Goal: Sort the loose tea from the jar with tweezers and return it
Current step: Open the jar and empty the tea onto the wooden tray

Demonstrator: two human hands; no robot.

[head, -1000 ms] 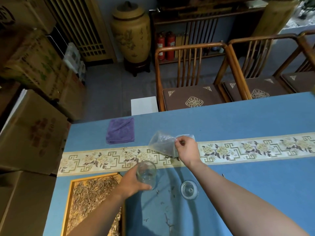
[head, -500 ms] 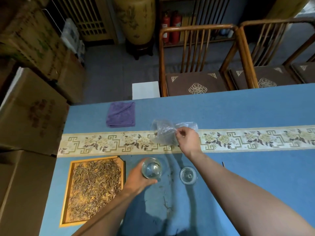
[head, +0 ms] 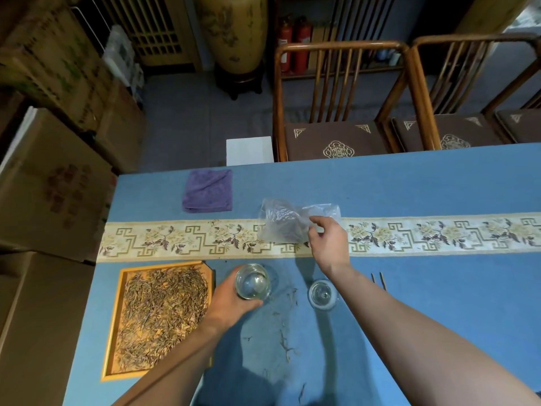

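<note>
My left hand [head: 227, 303] grips a clear glass jar [head: 253, 282] that looks empty, standing on the blue tablecloth. My right hand [head: 328, 244] pinches the edge of a clear plastic bag [head: 281, 221] with dark tea inside, over the patterned runner. The jar's glass lid [head: 322, 294] lies on the cloth just right of the jar. A wooden tray [head: 115, 323] at the left holds a heap of loose tea [head: 164, 315]. The tips of the tweezers [head: 378, 280] show beside my right forearm. Stray tea bits [head: 285, 341] lie on the cloth between my arms.
A folded purple cloth [head: 208, 190] lies near the table's far edge. Wooden chairs [head: 336, 92] stand behind the table. Cardboard boxes [head: 55, 183] are stacked along the left side, and a white box [head: 249, 150] sits on the floor by the table.
The view has tilted down, so the tray shows in full. The jar has come down upright onto the cloth. My right hand stays on the bag.
</note>
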